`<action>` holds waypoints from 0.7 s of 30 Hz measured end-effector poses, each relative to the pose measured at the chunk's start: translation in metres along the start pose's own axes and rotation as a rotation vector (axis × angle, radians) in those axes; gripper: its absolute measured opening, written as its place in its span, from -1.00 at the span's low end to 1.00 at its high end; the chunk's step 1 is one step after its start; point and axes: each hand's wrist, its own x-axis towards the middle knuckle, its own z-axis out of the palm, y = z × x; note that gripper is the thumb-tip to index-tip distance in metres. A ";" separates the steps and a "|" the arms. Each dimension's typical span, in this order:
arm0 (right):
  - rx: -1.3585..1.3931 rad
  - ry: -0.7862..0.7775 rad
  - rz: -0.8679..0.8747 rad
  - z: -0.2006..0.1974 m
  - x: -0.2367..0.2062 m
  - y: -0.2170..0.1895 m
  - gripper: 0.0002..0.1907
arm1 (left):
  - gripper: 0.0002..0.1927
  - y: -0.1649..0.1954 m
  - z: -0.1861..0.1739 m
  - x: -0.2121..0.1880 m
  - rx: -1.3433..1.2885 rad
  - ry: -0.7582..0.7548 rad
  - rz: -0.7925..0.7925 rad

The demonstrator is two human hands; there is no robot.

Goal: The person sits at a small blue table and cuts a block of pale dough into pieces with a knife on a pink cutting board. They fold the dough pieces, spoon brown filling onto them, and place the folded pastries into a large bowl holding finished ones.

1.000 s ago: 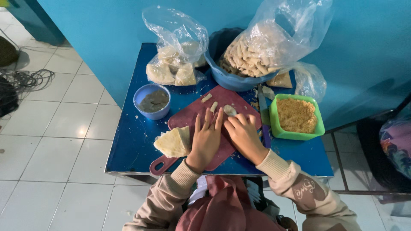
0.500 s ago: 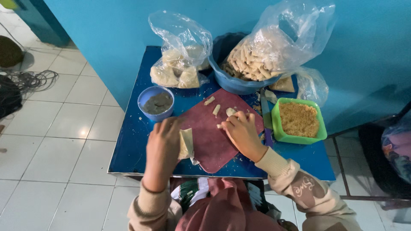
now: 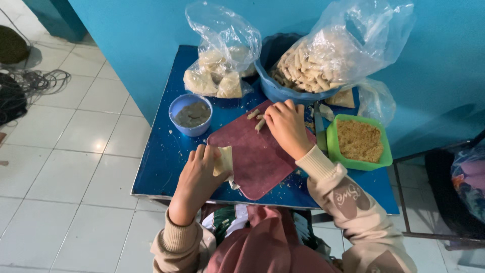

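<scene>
**Wrappers under my left grip, rolled piece at my right**

- Left hand (image 3: 198, 174): my grip curled and pinching the stack of pale wrappers (image 3: 224, 161) at the near left edge of the maroon cutting mat (image 3: 252, 156).
- Small blue bowl (image 3: 190, 115): grey paste, beyond my left hand.
- Clear bag (image 3: 222, 60): folded pale wrappers, at the tabletop's (image 3: 161, 156) back.
- Rolled piece (image 3: 259, 124): on the mat's far end, long axis pointing away and slightly right; a second roll (image 3: 253, 114) just beyond.
- Right hand (image 3: 287, 127): nearer one, fingertips touching that roll, grip loosely closed.
- Big blue basin (image 3: 283, 91): bagged finished rolls.
- Green tub (image 3: 358, 142): breadcrumbs.
</scene>
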 end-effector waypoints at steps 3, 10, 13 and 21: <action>0.135 0.008 -0.005 -0.019 -0.011 -0.023 -0.90 | -0.41 0.001 -0.002 -0.005 -0.021 0.007 0.033; 0.461 -0.053 -0.034 -0.053 -0.034 -0.084 -0.87 | -0.76 -0.015 -0.007 -0.009 -0.173 -0.015 0.054; 0.514 -0.059 -0.055 -0.052 -0.034 -0.096 -0.89 | -0.85 -0.025 -0.006 -0.008 -0.266 -0.014 -0.015; 0.530 -0.029 -0.230 -0.031 -0.055 -0.110 -0.64 | -0.84 -0.059 0.007 -0.002 -0.279 0.011 0.049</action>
